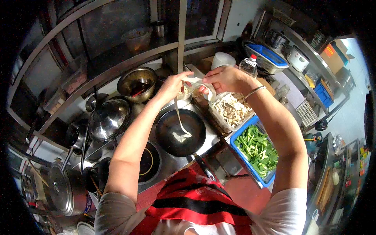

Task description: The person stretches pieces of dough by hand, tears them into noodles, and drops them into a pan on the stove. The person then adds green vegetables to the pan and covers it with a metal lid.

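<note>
Both hands are raised above the far side of a black frying pan [180,133]. My left hand [174,87] grips a pale, whitish strip [198,81] that looks soft and stretched. The fingers of my right hand [222,79] pinch the strip's other part, and a fold of it hangs below them. From my left hand a long thin end dangles down to the pan, where a pale piece [181,137] lies on the dark surface. Behind the hands a clear bowl [185,93] with pale contents is partly hidden.
Sliced mushrooms [232,109] fill a container right of the pan. Chopped greens [256,149] lie in a blue basket nearer me. A metal bowl [137,84], a domed lid [109,118] and a burner [150,162] are at left. The pan's handle [204,167] points toward me.
</note>
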`<state>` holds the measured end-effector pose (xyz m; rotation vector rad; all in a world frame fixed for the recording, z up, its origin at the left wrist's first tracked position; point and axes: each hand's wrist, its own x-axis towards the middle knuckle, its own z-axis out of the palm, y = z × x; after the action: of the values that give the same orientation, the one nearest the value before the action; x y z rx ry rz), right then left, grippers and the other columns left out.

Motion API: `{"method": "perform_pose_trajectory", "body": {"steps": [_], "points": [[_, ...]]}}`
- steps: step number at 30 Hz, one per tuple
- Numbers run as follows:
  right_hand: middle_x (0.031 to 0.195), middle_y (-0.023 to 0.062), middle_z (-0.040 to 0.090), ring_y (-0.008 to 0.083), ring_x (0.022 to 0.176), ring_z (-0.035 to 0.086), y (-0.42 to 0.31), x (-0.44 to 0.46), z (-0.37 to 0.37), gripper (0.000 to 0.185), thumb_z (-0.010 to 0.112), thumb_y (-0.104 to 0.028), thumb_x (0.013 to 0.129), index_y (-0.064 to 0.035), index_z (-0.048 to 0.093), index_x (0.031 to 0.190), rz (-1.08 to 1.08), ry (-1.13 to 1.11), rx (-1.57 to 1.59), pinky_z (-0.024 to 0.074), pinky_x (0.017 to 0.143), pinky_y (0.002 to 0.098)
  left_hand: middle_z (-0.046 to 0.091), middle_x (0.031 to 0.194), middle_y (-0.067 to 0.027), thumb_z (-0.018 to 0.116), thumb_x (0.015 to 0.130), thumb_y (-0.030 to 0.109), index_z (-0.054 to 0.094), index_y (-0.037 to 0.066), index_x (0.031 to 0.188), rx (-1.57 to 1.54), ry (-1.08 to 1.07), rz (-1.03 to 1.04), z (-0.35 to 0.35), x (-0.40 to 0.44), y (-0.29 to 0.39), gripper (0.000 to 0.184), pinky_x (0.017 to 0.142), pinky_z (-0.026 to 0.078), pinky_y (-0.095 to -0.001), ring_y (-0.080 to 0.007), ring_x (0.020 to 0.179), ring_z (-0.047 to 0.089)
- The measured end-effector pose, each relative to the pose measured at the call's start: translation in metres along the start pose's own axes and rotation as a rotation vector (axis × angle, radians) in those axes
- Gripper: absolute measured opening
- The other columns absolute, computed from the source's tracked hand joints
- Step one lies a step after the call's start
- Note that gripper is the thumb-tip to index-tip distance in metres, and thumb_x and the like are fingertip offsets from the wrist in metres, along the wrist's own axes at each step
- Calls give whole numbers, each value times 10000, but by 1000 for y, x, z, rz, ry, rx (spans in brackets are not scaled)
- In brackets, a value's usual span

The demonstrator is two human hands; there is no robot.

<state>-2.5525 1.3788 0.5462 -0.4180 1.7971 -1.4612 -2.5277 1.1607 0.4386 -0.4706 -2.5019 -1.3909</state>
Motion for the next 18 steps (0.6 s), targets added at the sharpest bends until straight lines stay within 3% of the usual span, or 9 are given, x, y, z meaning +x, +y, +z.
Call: {"method": "perform_pose_trajectory", "body": {"steps": [2, 5, 6, 9, 10, 13, 14, 18], "points": [[909, 132, 670, 231, 794, 666, 8, 9, -4, 277, 633, -134, 851, 41, 580, 1060, -12, -23, 58, 539, 677, 341, 650, 954, -89, 469, 888, 17, 509, 73, 1267, 18, -78, -30, 3, 1, -2, 385, 789, 485, -274, -128, 875, 605], [917, 135, 673, 244, 784, 668, 11, 16, -5, 266, 638, -136, 842, 33, 590, 1042, -23, -67, 91, 544, 683, 357, 599, 1078, -59, 558, 842, 0, 421, 59, 1333, -232, -131, 43, 21, -7, 11, 513, 839, 463, -277, -115, 975, 560], [922, 136, 673, 245, 784, 669, 11, 16, -4, 268, 639, -136, 839, 31, 589, 1042, -27, -83, 94, 545, 686, 356, 544, 1136, -22, 611, 775, -38, 335, 51, 1383, -285, -197, -51, 23, -9, 21, 673, 866, 445, -273, -111, 1026, 520], [906, 132, 677, 230, 774, 671, 8, 17, -2, 271, 650, -143, 820, 37, 599, 1017, -80, -36, -117, 548, 679, 348, 530, 1125, -8, 595, 746, -66, 326, 51, 1389, -338, -116, 52, 29, -10, 32, 707, 864, 441, -263, -100, 1028, 507], [895, 133, 677, 224, 767, 672, 7, 14, -1, 273, 654, -143, 812, 36, 603, 1011, -78, -1, -157, 547, 670, 344, 574, 1064, -21, 532, 754, -86, 334, 48, 1387, -329, 9, 227, 36, -5, 31, 677, 809, 464, -269, -123, 927, 558], [898, 138, 669, 219, 785, 667, -3, 0, 9, 292, 654, -130, 811, 42, 589, 1038, -63, 47, -208, 543, 660, 331, 636, 967, -67, 459, 800, -73, 372, 44, 1367, -209, -65, -23, 28, -5, 41, 585, 746, 486, -289, -146, 790, 598], [922, 140, 660, 225, 815, 663, -1, 4, 7, 310, 647, -115, 825, 49, 568, 1076, -51, 24, -180, 539, 668, 324, 664, 850, -102, 408, 839, -47, 435, 50, 1327, -90, 35, 86, 27, -6, 46, 499, 676, 492, -291, -157, 668, 598], [939, 160, 648, 230, 813, 658, 0, -1, 4, 298, 627, -92, 849, 74, 547, 1083, -62, 67, -169, 539, 672, 316, 666, 825, -102, 409, 858, -25, 507, 81, 1275, 159, 37, 129, 13, -2, 33, 442, 670, 492, -278, -136, 695, 612]]}}
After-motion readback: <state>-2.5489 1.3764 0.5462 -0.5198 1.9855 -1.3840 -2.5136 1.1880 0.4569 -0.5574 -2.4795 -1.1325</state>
